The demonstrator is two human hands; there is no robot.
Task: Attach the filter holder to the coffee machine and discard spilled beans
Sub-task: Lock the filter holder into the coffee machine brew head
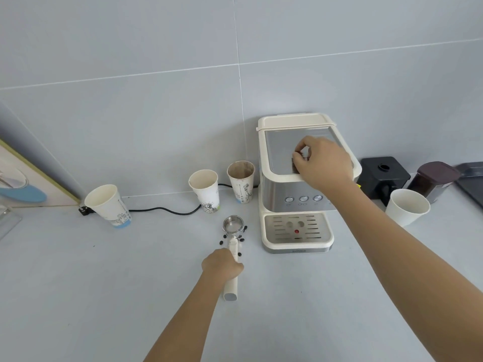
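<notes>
The filter holder (231, 226) lies on the grey counter, its steel basket pointing away from me and its cream handle toward me. My left hand (222, 265) is wrapped around the handle's middle. Several dark coffee beans (221, 242) are scattered on the counter around the basket and the handle's neck. The cream and steel coffee machine (277, 178) stands to the right against the wall. My right hand (322, 163) rests on the machine's flat steel top with fingers curled; whether it holds anything is unclear.
Three paper cups (109, 205) (205, 189) (241, 180) stand left of the machine, with a black power cable (167, 209) behind them. Right of the machine are a white cup (406, 210), a black box (383, 177) and a dark-lidded jar (433, 181). A framed picture (23, 178) leans at far left.
</notes>
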